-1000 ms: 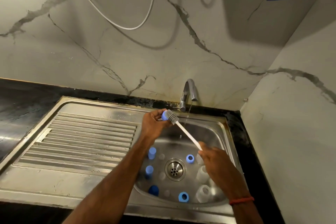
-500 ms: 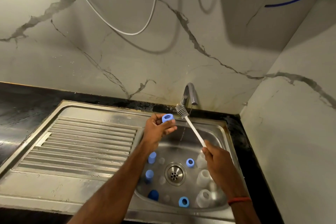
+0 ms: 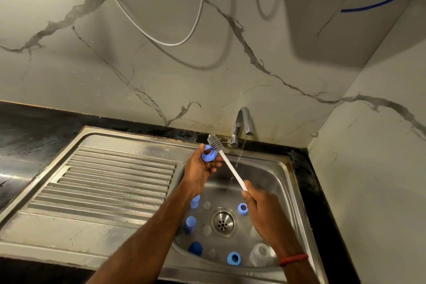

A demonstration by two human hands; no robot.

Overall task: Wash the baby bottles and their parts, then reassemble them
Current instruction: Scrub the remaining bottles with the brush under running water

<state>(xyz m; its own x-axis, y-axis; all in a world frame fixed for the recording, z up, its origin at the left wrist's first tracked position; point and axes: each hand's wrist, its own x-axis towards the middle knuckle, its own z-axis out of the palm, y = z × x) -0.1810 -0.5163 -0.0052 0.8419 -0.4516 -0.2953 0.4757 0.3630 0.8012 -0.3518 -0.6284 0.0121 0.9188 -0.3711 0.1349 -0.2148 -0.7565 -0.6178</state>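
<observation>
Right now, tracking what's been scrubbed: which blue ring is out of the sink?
The ring in the left hand, beside the brush; two others lie in the sink.

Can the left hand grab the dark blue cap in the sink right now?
Probably not yet: the left hand grips a blue ring up near the tap. Nothing covers the dark blue cap, though.

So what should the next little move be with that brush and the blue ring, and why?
Probably draw the brush down so its bristles enter the blue ring, then twist. The left hand holds the ring with its hole showing, the bristles sit just past its rim, and the right hand grips the handle.
</observation>
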